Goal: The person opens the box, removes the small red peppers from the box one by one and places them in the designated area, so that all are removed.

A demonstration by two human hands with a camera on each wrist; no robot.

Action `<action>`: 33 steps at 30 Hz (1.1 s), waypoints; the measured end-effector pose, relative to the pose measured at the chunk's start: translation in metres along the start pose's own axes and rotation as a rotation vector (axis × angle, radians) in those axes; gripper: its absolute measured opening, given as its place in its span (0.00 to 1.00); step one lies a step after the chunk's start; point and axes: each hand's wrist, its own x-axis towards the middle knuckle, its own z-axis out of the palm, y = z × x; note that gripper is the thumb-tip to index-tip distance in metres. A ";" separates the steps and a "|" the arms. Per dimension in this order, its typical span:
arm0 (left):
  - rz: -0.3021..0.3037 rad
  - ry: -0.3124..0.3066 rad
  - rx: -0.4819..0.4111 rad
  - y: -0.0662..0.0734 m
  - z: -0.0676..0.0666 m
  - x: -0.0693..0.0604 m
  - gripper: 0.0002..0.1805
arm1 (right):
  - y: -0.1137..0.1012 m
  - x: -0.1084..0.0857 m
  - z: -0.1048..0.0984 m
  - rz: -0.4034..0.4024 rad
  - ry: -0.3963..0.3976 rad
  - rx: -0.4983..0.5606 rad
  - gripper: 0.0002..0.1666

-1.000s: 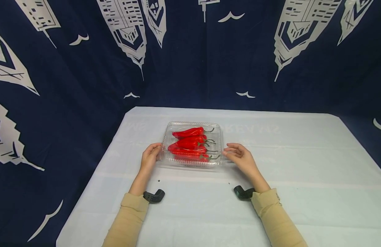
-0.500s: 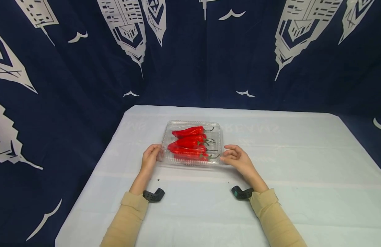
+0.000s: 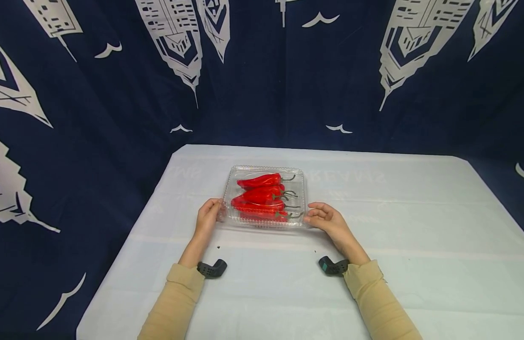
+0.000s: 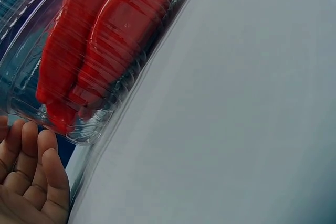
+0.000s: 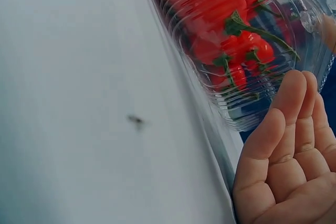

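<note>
A clear plastic container [image 3: 304, 189] with several red peppers [image 3: 262, 194] inside sits on the white table, its lid down. At its left end my left hand [image 3: 206, 221] holds the rim between thumb and fingers; in the left wrist view, the slightly bent fingers of this hand [image 4: 32, 174] reach the container's end [image 4: 86, 135]. My right hand [image 3: 335, 229] touches the near right corner, its fingers loosely bent. From the right wrist, this hand [image 5: 294, 161] shows fingertips against the container's ribbed end [image 5: 244, 116], below green pepper stems [image 5: 270, 38].
The white table [image 3: 415, 226] extends around the container on every side. A dark blue cloth [image 3: 262, 94] with white building and bird shapes hangs behind and to the left. Two small dark specks, one [image 3: 218, 247] left and one right, lie nearer the wrists.
My right hand has shifted slightly left against the container's corner, its fingers a little more bent. The left hand and the container have hardly moved.
</note>
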 end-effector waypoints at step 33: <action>-0.002 0.007 -0.001 -0.001 0.001 0.000 0.08 | -0.011 -0.001 0.007 0.145 0.079 0.009 0.32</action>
